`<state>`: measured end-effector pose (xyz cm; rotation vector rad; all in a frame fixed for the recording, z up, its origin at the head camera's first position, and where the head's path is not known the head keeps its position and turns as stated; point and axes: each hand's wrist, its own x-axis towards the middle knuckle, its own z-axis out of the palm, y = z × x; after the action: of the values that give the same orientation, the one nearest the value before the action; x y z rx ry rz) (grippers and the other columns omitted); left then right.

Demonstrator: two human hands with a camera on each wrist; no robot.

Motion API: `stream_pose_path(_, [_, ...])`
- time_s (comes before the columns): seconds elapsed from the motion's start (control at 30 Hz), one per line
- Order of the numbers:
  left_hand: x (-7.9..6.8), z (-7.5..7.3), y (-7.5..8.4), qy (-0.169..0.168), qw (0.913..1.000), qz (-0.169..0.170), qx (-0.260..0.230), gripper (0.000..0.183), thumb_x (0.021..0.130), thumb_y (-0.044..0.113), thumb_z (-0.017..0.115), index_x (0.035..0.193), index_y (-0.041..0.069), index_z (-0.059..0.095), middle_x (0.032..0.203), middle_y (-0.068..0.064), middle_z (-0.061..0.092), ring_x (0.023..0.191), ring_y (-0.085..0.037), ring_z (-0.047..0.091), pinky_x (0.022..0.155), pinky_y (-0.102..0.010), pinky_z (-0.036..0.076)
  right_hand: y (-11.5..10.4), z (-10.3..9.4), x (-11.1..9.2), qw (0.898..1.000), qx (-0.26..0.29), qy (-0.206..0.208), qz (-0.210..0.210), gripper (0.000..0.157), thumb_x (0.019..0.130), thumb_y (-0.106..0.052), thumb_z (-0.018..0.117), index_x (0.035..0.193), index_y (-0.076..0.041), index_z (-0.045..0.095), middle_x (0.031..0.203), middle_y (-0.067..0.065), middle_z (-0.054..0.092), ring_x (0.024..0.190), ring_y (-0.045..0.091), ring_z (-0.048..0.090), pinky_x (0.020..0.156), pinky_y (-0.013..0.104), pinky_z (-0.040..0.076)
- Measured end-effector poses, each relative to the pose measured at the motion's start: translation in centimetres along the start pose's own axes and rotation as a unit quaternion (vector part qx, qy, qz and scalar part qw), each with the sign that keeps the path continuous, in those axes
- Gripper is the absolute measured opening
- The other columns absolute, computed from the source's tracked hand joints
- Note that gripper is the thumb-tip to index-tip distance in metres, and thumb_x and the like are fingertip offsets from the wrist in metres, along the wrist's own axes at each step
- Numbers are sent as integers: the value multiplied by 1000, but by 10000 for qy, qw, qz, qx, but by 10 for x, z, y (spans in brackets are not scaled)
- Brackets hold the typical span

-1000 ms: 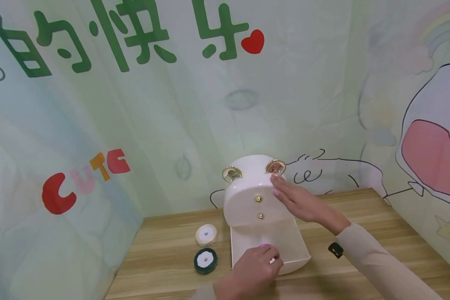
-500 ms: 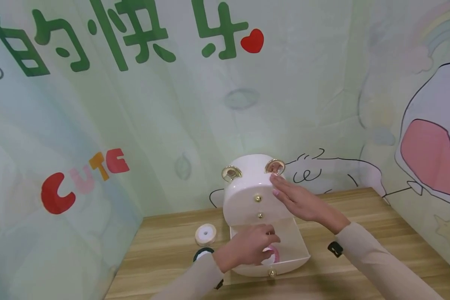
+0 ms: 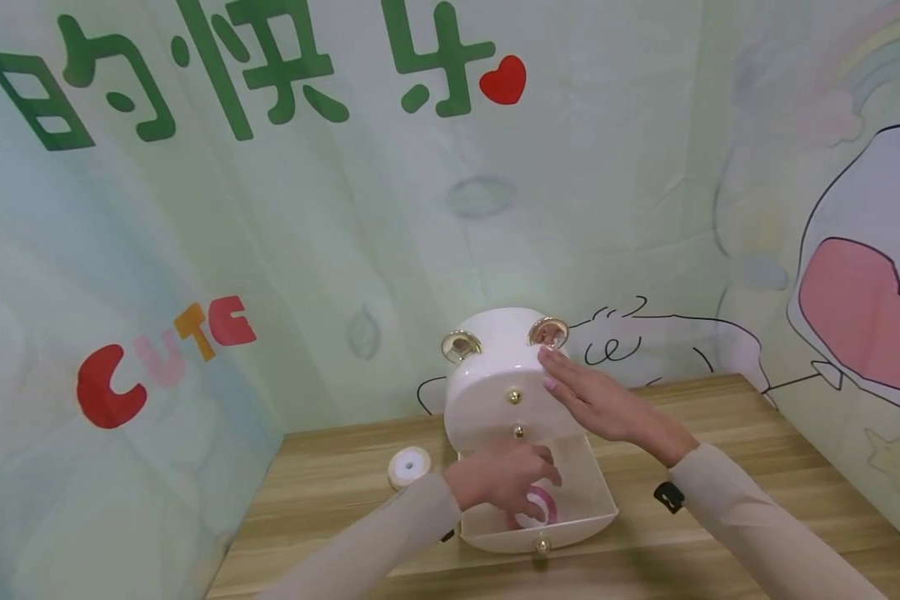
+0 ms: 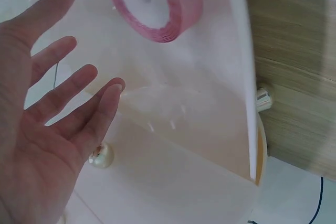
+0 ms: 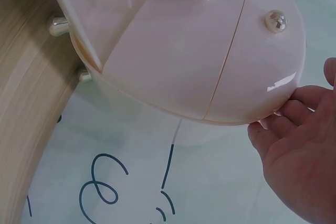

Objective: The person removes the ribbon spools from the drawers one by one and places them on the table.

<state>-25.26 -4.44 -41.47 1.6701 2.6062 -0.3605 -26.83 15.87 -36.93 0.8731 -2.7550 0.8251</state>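
Note:
A white storage box point(image 3: 487, 400) with gold knobs and gold-rimmed ears stands on the table, its lowest drawer point(image 3: 588, 492) pulled out. Inside that drawer lies a pink ribbon roll point(image 4: 184, 9) with a white core. Over the drawer hovers my left hand point(image 3: 502, 477), fingers spread and loosely bent; the left wrist view shows a gap between it and the roll. My right hand point(image 3: 600, 404) rests against the box's upper right side, and its fingertips point(image 5: 257, 132) touch the rounded edge in the right wrist view.
A cream ribbon roll point(image 3: 408, 467) lies on the wooden table point(image 3: 330, 492) left of the box. My left sleeve point(image 3: 375, 533) covers the spot where a dark green roll lay. A printed cloth backdrop point(image 3: 345, 250) encloses the table behind and at both sides.
My left hand has let go of the pink roll in the drawer and moved up and back from it. The left sleeve now hides the dark green roll. My right hand stays on the box.

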Motion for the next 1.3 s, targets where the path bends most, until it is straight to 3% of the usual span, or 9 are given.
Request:
stream_pose_path(0.17, [8, 8, -1, -373, 9992, 35, 162, 46, 79, 46, 77, 121, 30, 68, 118, 7, 66, 100, -6, 62, 86, -19, 50, 1, 0, 0, 10000, 10, 29, -22, 60, 106, -47, 28, 156, -15, 23, 164, 3, 19, 153, 27, 19, 121, 50, 24])
stream_pose_path(0.47, [15, 23, 0, -543, 9978, 262, 276, 43, 69, 38, 83, 110, 34, 69, 101, 9, 63, 79, -4, 57, 65, -18, 45, 0, 0, 0, 10000, 71, 12, 25, 61, 105, -49, 28, 156, -16, 23, 164, 2, 19, 153, 26, 20, 121, 51, 24])
stream_pose_path(0.73, [18, 24, 3, -880, 9957, 286, 46, 34, 69, 33, 84, 99, 36, 70, 95, 12, 63, 79, -2, 55, 64, -17, 44, 0, 1, 0, 9999, 64, -35, 122, 63, 104, -52, 27, 156, -18, 22, 165, -1, 18, 154, 23, 18, 122, 49, 23])
stream_pose_path(0.9, [18, 25, 2, -1027, 9943, 244, -170, 34, 69, 26, 85, 98, 34, 69, 93, 14, 63, 81, -1, 54, 65, -16, 43, 1, 0, 1, 10000, -1, 32, 28, 62, 105, -50, 27, 156, -15, 23, 164, 2, 19, 153, 25, 19, 122, 49, 24])
stream_pose_path(1.3, [18, 26, 0, -1191, 9924, 248, -162, 41, 65, 20, 87, 100, 34, 69, 92, 16, 65, 82, 0, 57, 68, -15, 45, -1, -1, 0, 10000, -43, 31, -17, 60, 105, -48, 29, 156, -15, 24, 164, 2, 20, 153, 25, 20, 122, 49, 24])
